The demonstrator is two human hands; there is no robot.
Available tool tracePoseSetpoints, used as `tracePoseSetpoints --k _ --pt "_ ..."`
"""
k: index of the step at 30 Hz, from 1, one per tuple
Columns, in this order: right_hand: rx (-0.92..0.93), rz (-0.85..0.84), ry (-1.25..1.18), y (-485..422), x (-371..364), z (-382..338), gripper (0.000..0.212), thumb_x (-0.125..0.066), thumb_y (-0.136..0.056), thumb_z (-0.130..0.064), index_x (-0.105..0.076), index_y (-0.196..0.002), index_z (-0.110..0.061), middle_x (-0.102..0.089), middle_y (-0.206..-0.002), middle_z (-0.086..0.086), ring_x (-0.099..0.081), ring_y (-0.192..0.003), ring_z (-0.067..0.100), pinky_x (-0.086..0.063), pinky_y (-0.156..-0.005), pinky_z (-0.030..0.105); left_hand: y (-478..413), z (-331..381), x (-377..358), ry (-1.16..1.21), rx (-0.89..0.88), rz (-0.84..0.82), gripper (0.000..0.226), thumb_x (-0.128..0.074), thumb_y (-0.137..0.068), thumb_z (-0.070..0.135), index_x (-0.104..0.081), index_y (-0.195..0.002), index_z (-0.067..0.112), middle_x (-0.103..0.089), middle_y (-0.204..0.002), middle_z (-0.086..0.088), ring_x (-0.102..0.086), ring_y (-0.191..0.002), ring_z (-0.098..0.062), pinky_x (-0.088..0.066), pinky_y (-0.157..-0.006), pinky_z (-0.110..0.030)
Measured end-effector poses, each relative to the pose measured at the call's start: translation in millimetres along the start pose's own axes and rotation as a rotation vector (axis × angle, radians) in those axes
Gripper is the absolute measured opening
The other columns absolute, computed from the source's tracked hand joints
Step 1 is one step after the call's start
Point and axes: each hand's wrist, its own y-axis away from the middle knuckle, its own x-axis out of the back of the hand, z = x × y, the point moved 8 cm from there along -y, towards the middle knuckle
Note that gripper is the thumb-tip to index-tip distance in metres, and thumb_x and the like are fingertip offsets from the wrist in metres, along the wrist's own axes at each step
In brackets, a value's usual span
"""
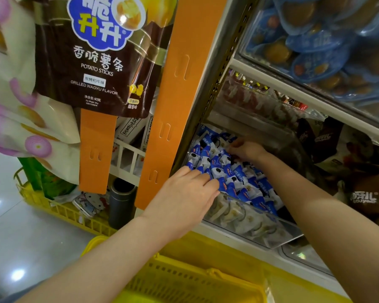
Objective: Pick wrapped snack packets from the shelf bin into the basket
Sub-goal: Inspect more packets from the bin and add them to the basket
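Observation:
A clear plastic shelf bin [249,224] holds a heap of blue-and-white wrapped snack packets [234,171]. My left hand [188,193] reaches over the bin's near left corner, fingers spread flat on the packets at the front of the heap. Farther back, my right hand [245,149] is in the bin with its fingers curled down into the packets; whether it grips one I cannot tell. The yellow basket [184,278] sits directly below my arms, at the bottom of the view.
An orange upright strip [173,106] borders the bin on the left. A brown potato-sticks bag [96,57] hangs top left. Another yellow basket [59,208] with a dark flask stands on the floor at left. Blue packs fill the shelf above; dark packets lie to the right.

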Motion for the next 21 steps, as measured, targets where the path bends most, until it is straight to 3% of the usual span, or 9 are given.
tracePoseSetpoints --k 4,9,12,14,16,18,21 --pt "0.086 0.168 -0.017 15 21 -7 0.009 -0.057 -0.091 -0.017 -0.06 -0.095 -0.01 -0.064 -0.105 0.016 -0.059 -0.087 0.024 -0.051 -0.085 0.037 2 0 -1 -0.008 0.009 -0.022 0.029 -0.037 -0.091 0.028 -0.065 -0.094 0.019 -0.068 -0.082 0.004 -0.062 -0.076 -0.012 -0.048 -0.077 -0.03" --pt "0.301 0.473 -0.002 69 65 -35 0.018 -0.049 -0.095 -0.014 -0.059 -0.106 -0.004 -0.063 -0.105 0.015 -0.056 -0.088 0.02 -0.04 -0.074 0.027 3 0 -3 0.006 0.069 -0.07 0.033 -0.026 -0.098 0.031 -0.054 -0.113 0.022 -0.062 -0.106 0.005 -0.054 -0.098 -0.012 -0.034 -0.094 -0.029" --pt "0.386 0.557 -0.026 112 80 -51 0.015 -0.051 -0.094 -0.016 -0.061 -0.104 -0.01 -0.064 -0.1 0.008 -0.059 -0.085 0.015 -0.046 -0.072 0.026 6 -1 2 0.157 0.185 -0.044 0.03 -0.032 -0.099 0.03 -0.048 -0.124 0.022 -0.054 -0.122 0.005 -0.046 -0.113 -0.01 -0.03 -0.098 -0.024" --pt "0.434 0.528 -0.174 140 82 -55 0.006 -0.054 -0.093 -0.015 -0.059 -0.091 -0.017 -0.064 -0.092 0.001 -0.063 -0.079 0.01 -0.054 -0.068 0.021 11 -3 10 0.345 0.311 0.025 0.032 -0.037 -0.098 0.029 -0.043 -0.128 0.022 -0.048 -0.128 0.006 -0.042 -0.117 -0.005 -0.031 -0.097 -0.019" --pt "0.445 0.426 -0.367 167 73 -55 0.016 -0.056 -0.091 -0.012 -0.054 -0.08 -0.024 -0.062 -0.084 -0.003 -0.063 -0.073 0.007 -0.054 -0.059 0.015 16 -2 21 0.523 0.404 0.141 0.033 -0.04 -0.097 0.029 -0.041 -0.129 0.022 -0.045 -0.127 0.007 -0.042 -0.113 -0.001 -0.033 -0.094 -0.017" --pt "0.495 0.317 -0.444 192 60 -56 0.02 -0.057 -0.09 -0.009 -0.054 -0.077 -0.025 -0.064 -0.081 0.002 -0.065 -0.071 0.009 -0.055 -0.059 0.018 20 0 26 0.753 0.503 0.208 0.03 -0.045 -0.095 0.031 -0.04 -0.124 0.026 -0.046 -0.121 0.008 -0.048 -0.104 0.001 -0.039 -0.087 -0.012" --pt "0.526 0.192 -0.567 220 36 -50 0.019 -0.056 -0.09 -0.005 -0.055 -0.078 -0.019 -0.064 -0.082 0.011 -0.066 -0.074 0.012 -0.057 -0.061 0.023 29 11 13 1.196 0.679 0.078 0.016 -0.055 -0.091 0.029 -0.047 -0.104 0.028 -0.055 -0.108 0.007 -0.059 -0.082 0.001 -0.054 -0.07 -0.02"
